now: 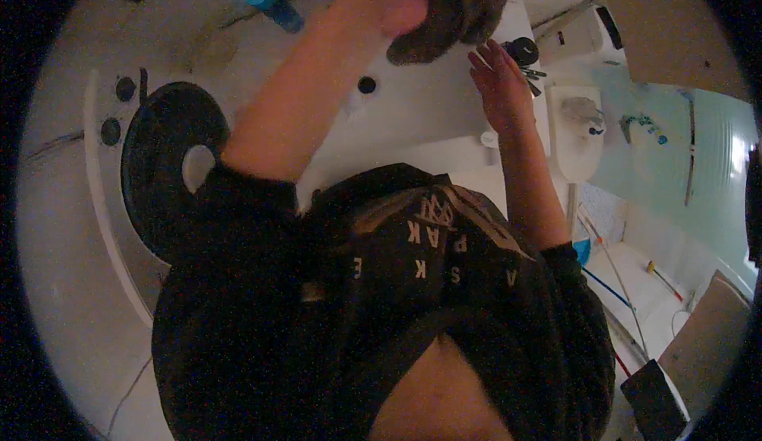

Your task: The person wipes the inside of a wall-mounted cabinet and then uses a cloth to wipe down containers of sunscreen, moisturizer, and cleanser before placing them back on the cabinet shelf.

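Note:
My left arm stretches up to the top of the view. My left hand [406,8], blurred and partly hidden, is closed at the edge of a dark brown, soft piece that looks like folded cloth [452,16]. The cloth hangs over a white surface [333,123] with a small round black hole [366,84] in it. Just below and right of the cloth is my right hand [502,88], its fingers stretched out and nothing visible in it. A small black round thing [521,50] and thin dark sticks [533,74] lie beside its fingertips.
A blue-capped bottle [274,6] stands at the back left. A large black round thing with a pale centre [171,167] is at my left. On the right are a white basin [575,143], long poles [607,282] and a brown board [706,330].

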`<state>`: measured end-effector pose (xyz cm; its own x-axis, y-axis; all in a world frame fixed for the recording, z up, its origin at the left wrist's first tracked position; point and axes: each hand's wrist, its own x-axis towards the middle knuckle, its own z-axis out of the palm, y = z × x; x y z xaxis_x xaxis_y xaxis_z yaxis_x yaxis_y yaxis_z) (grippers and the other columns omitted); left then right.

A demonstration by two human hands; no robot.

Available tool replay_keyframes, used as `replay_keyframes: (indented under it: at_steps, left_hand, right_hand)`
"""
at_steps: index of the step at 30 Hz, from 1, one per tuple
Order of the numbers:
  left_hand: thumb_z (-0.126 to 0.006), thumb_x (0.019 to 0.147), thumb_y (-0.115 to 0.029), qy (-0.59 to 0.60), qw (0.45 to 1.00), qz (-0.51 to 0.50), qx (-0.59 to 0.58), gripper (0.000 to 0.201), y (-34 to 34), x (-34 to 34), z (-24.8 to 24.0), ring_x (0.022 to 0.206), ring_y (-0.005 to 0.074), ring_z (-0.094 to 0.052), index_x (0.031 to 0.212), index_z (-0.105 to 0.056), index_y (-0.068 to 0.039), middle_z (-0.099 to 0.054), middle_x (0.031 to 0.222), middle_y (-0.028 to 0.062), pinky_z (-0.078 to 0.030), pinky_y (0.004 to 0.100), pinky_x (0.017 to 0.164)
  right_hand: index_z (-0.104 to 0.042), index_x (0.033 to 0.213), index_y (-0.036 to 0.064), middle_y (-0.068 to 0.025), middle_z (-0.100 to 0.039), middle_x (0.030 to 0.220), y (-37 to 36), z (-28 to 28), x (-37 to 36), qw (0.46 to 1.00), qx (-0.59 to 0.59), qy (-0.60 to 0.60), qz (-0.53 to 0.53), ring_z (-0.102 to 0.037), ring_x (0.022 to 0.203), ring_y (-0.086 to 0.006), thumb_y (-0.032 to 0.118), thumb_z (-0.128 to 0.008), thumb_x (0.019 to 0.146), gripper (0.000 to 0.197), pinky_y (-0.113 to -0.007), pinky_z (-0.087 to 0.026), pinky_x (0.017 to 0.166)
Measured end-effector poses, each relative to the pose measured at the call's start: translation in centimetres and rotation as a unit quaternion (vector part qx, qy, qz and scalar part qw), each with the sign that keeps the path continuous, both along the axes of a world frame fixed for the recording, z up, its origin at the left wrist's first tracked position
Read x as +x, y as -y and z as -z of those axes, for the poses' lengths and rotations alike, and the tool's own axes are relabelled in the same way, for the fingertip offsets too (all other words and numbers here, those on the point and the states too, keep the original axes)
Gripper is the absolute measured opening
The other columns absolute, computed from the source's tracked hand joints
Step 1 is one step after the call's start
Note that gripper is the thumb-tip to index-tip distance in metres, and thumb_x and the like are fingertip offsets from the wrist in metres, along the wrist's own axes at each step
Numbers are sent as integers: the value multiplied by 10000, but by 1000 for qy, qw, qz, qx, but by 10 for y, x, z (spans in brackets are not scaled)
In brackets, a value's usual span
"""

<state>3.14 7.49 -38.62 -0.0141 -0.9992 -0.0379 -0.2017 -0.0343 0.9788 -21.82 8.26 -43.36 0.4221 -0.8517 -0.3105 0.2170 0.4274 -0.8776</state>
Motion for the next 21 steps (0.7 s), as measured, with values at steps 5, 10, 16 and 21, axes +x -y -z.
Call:
replay_keyframes:
  at_steps: [5,10,16,21]
  left_hand:
    - [-520,841,-173,-443,886,-119,69,203,-84,-61,-3,905,227,-575,994,-591,-60,-613,978,58,-471,353,760]
    - [-582,801,-244,-239,952,-124,144,269,-132,-41,104,894,187,-560,1004,-591,-68,-603,980,44,-466,344,758]
    - [-678,728,-337,38,933,-113,339,474,-186,-14,257,940,228,-542,1075,-549,-41,-573,1063,99,-459,382,772]
    - [-680,726,-325,406,857,-260,184,662,-184,-12,330,1100,318,-455,1247,-384,-41,-487,1186,175,-395,427,904]
  right_hand:
    - [-456,1224,45,-89,-514,1212,-19,14,36,975,159,68,-140,-517,1071,-218,207,-488,902,362,-357,-421,913]
    - [-475,1207,54,-89,-564,1128,-39,34,38,948,249,98,-171,-564,993,-233,247,-507,893,370,-383,-476,836]
    - [-460,1210,57,-86,-549,1130,-35,46,-3,974,160,-12,-159,-553,994,-214,219,-518,892,362,-347,-461,849]
    - [-438,1223,58,-80,-545,1128,-44,29,-18,978,91,-122,-140,-548,996,-201,215,-528,890,380,-326,-462,834]
